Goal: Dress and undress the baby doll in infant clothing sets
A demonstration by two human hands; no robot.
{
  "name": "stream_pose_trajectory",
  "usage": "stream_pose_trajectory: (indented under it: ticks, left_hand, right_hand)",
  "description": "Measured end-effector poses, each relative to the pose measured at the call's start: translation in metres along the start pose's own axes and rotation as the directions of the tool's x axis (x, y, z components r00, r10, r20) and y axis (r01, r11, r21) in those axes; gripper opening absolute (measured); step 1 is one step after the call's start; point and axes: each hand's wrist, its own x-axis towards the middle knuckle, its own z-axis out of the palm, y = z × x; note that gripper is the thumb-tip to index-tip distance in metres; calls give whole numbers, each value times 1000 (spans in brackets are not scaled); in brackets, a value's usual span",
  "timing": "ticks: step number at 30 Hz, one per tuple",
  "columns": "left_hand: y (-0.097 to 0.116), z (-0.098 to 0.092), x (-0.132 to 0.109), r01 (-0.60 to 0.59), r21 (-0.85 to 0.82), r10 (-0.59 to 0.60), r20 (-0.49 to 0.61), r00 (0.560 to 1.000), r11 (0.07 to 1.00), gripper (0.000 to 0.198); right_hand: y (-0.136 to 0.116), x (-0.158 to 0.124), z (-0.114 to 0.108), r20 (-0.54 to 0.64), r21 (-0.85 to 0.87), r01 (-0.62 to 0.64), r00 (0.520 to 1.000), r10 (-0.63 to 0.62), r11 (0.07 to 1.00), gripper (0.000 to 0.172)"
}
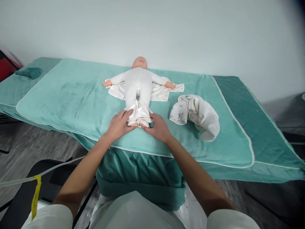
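A baby doll (138,82) in a white bodysuit lies on its back on a teal padded table (71,95), head toward the wall, arms spread over a white cloth (162,92). White trousers (139,113) are bunched around its lower legs. My left hand (118,125) grips the bunched trousers at the doll's one foot, fingers curled. My right hand (159,127) grips them at the other foot, fingers also curled. The doll's feet peek out between my hands.
A crumpled white garment with a small print (195,114) lies to the right of the doll. A teal pillow (28,72) sits at the table's far left. A white cable with a yellow tag (35,194) runs at lower left. The wall stands close behind.
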Motion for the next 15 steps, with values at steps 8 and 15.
stream_pose_trajectory:
  ticks: [8, 15]
  left_hand:
    - [10, -37, 12, 125, -433, -43, 195, 980, 893, 63]
    - [-1, -110, 31, 262, -673, 206, 532, 822, 691, 70]
  right_hand:
    - [-39, 14, -46, 242, -38, -248, 938, 249, 968, 28]
    - [-66, 48, -102, 465, 109, -54, 885, -3, 993, 24]
